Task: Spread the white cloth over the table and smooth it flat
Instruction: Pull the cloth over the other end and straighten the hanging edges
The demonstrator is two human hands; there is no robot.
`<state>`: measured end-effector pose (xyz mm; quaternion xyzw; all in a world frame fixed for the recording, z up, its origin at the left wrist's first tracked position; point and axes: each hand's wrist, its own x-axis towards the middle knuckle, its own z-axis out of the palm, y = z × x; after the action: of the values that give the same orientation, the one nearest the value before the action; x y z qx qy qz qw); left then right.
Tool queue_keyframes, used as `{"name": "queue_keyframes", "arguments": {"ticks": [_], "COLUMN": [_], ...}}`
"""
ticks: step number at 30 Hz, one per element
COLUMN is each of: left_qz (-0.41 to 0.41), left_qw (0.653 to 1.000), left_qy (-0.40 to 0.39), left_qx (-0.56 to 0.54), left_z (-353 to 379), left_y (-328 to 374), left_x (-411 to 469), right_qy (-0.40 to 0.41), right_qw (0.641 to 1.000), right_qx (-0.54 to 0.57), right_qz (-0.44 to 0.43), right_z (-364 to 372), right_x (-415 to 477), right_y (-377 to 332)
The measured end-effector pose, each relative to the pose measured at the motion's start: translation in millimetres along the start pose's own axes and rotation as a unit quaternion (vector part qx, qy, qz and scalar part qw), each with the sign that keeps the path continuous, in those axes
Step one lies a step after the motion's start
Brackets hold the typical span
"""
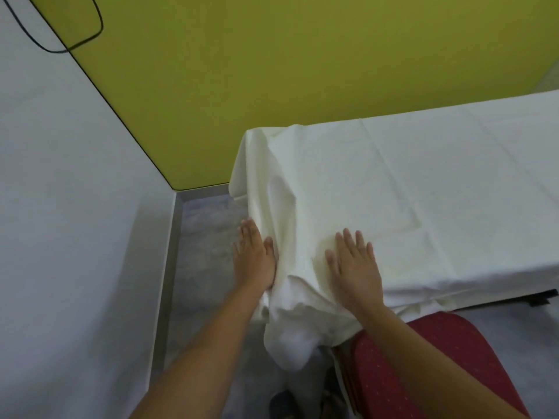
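The white cloth [378, 182] covers the counter [543, 297] top as far as the right edge of the view. It hangs over the left end and the near edge.

1. Right hand [355, 261]: it lies palm-down on the cloth on the top, near the near-left corner. The fingers [351, 237] are straight, slightly spread, and hold nothing. This placement likely pins the top layer so it does not slide.
2. Left hand [254, 255]: it rests flat against the draped side at the left end. Its fingers are straight, close together, and grip nothing. The thumb side touches a long fold. This placement likely presses the overhang down.

Between your two hands the cloth is bunched at the corner, and a loose bundle hangs below your wrists. Long wrinkles run from the far-left corner toward your left hand. Beyond your right fingertips the cloth lies flat, with only straight fold creases. Judge the corner as the part not yet smoothed.
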<state>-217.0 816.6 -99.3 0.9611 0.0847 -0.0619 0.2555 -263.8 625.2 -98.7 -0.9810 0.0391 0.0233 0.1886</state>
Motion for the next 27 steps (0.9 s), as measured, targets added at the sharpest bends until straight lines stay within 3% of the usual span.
{"name": "queue_keyframes", "arguments": {"ticks": [3, 6, 10, 13, 20, 23, 27], "left_qz": [-0.047, -0.085, -0.087, -0.08, -0.064, -0.09, -0.029], "left_qw": [0.995, 0.976, 0.988, 0.996, 0.981, 0.981, 0.997], "left_qy": [-0.086, -0.174, -0.068, 0.002, 0.035, 0.064, 0.053], "left_qx": [-0.031, -0.099, -0.104, -0.045, 0.179, 0.157, 0.051], "left_z": [-14, -22, -20, -19, -47, -67, -50], "left_y": [-13, -20, -24, -31, -80, -93, -51], "left_x": [20, 28, 27, 30, 41, 37, 18], "right_qy": [-0.052, -0.04, -0.032, -0.032, -0.035, -0.035, -0.042], "right_qw": [0.998, 0.998, 0.997, 0.997, 0.998, 0.998, 0.998], "right_qx": [-0.032, -0.049, -0.064, -0.065, -0.058, -0.054, -0.056], "right_qz": [0.013, 0.007, 0.004, 0.003, -0.003, -0.002, 0.003], "right_z": [2, 8, 12, 11, 10, 10, 9], "right_x": [22, 25, 28, 27, 24, 22, 22], "right_y": [11, 13, 13, 14, 17, 18, 16]}}
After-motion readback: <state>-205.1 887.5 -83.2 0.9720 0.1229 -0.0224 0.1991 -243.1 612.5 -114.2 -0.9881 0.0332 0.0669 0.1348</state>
